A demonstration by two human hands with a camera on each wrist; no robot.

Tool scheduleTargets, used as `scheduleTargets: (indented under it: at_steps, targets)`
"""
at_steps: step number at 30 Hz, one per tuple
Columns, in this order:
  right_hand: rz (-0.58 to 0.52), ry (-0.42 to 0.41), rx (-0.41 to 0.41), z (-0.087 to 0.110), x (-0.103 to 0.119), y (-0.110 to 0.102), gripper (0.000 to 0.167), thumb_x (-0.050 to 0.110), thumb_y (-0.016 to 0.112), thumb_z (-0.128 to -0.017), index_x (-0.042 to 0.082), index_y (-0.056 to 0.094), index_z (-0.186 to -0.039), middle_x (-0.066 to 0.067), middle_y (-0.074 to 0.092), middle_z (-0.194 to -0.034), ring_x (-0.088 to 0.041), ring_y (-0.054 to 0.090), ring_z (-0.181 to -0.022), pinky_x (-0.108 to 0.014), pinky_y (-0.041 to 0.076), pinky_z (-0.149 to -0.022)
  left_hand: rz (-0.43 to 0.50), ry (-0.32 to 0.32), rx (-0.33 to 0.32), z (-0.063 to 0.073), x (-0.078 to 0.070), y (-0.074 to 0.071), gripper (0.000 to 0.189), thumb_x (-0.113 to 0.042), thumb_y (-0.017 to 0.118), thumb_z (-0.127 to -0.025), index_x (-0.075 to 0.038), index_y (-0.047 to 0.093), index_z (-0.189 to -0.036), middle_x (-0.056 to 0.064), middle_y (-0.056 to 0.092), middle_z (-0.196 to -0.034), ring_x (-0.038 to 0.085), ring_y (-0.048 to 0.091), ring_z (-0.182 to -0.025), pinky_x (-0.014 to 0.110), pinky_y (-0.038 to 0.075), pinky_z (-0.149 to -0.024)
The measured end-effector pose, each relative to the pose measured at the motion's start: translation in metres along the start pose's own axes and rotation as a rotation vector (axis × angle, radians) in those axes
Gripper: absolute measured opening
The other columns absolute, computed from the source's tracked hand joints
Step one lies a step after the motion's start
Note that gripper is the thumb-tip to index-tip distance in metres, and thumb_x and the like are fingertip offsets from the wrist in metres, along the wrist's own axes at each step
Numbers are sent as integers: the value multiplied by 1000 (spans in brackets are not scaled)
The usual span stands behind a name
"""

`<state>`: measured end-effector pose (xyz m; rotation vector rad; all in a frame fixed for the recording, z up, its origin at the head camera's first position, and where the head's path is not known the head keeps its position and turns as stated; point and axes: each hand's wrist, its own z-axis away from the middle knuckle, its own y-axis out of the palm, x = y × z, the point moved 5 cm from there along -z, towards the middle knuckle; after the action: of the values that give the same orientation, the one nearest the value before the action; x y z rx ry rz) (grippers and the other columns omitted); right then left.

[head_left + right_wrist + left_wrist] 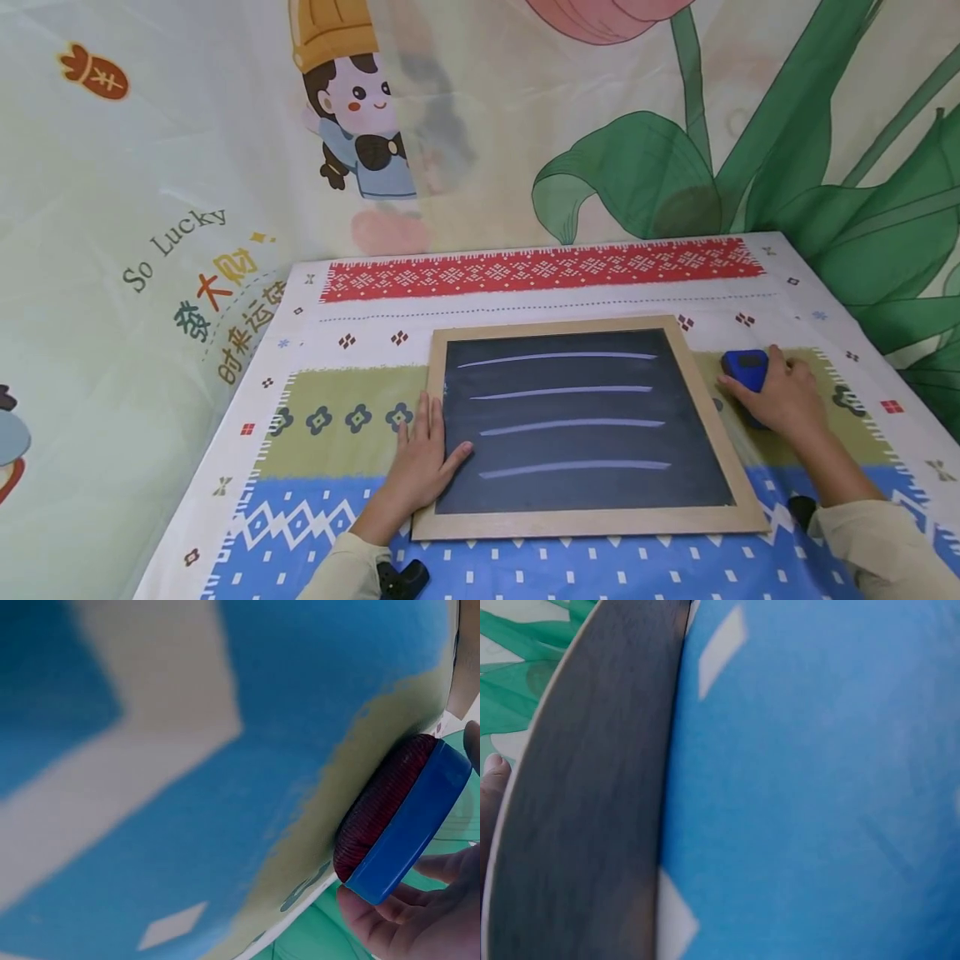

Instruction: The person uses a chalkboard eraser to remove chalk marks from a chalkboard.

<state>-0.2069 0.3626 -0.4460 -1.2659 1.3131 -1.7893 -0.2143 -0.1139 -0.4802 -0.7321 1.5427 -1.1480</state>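
Observation:
A wood-framed chalkboard point(570, 450) lies on the table, with several pale purple chalk lines drawn across it. My left hand point(420, 454) rests on its left frame side, fingers extended and thumb reaching over the dark surface. In the left wrist view the board's edge point(585, 787) runs up the picture, and a thumb tip point(495, 780) shows beyond it. To the right of the board, my right hand point(791, 400) grips a blue chalkboard eraser point(746, 360) by its sides. The right wrist view shows the eraser's dark red ribbed pad point(386, 806) facing the tablecloth.
A patterned tablecloth point(345, 500) in blue, olive, white and red covers the table. Behind the table hangs a printed curtain point(487, 125) with a cartoon figure and large green leaves. Black devices sit at the left wrist point(402, 579) and right wrist point(802, 510).

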Motion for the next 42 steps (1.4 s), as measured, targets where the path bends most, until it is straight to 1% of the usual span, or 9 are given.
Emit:
scheduleTargets:
  at_steps: [4, 6, 11, 15, 19, 25, 29, 36, 42]
  targets:
    - [13, 26, 20, 2, -2, 1, 107, 60, 53, -81, -14, 3, -139, -48, 21, -116, -54, 32, -92, -61, 38, -69, -8, -1, 8, 1, -1, 1, 85, -52, 45, -90, 3, 11, -145, 23, 0, -152, 39, 18, -137, 60, 10, -107]
    - [32, 28, 23, 2, -3, 1, 105, 57, 56, -81, -17, 7, -137, -47, 23, -112, -53, 33, -89, -59, 38, -66, -12, -3, 9, 1, 0, 2, 86, -53, 44, -90, 3, 10, -145, 23, 0, -152, 39, 18, -137, 60, 10, -107]
    - [97, 50, 40, 2, 0, 0, 89, 46, 59, -83, -25, 23, -123, -43, 27, -99, -50, 33, -84, -55, 38, -60, -18, -4, 7, 0, -1, 1, 86, -53, 45, -89, 3, 10, -145, 23, 1, -152, 39, 16, -137, 60, 9, -107]
    - [136, 82, 76, 0, 3, 2, 80, 42, 56, -85, -28, 28, -114, -42, 27, -96, -50, 30, -87, -57, 37, -64, -17, -6, 6, 0, 0, 0, 86, -53, 45, -89, 2, 10, -145, 23, 0, -152, 38, 15, -138, 60, 10, -107]
    - [157, 95, 103, -1, 7, 3, 79, 41, 53, -87, -29, 28, -113, -42, 27, -96, -51, 30, -89, -60, 37, -67, -19, -13, 10, 2, 2, -2, 86, -53, 45, -89, 2, 10, -145, 23, 0, -152, 39, 16, -138, 59, 9, -107]
    - [173, 96, 104, -1, 8, 4, 77, 38, 50, -89, -31, 26, -114, -43, 26, -98, -55, 28, -94, -64, 35, -73, -33, 2, 9, -1, 1, -2, 86, -54, 44, -89, 3, 11, -145, 23, 2, -151, 40, 18, -137, 59, 11, -107]
    - [178, 83, 97, 0, 7, 7, 75, 36, 49, -89, -31, 26, -112, -43, 26, -98, -55, 28, -94, -64, 35, -73, -21, 0, 9, 0, 0, 0, 86, -55, 43, -90, 3, 11, -145, 24, 2, -151, 42, 19, -136, 58, 10, -108]
    - [193, 65, 76, 2, 8, 6, 76, 38, 52, -89, -31, 29, -111, -39, 28, -93, -50, 30, -87, -59, 37, -67, 37, 45, -51, 5, -4, -2, 91, -65, 30, -88, 3, 11, -145, 24, 3, -151, 47, 24, -132, 60, 9, -107]
    - [193, -45, 10, 0, 25, -5, 75, 38, 57, -85, -29, 34, -110, -40, 31, -92, -48, 35, -82, -53, 37, -59, -19, 17, -9, 1, 0, -1, 88, -57, 43, -89, 3, 12, -145, 23, 2, -151, 43, 22, -134, 58, 10, -108]
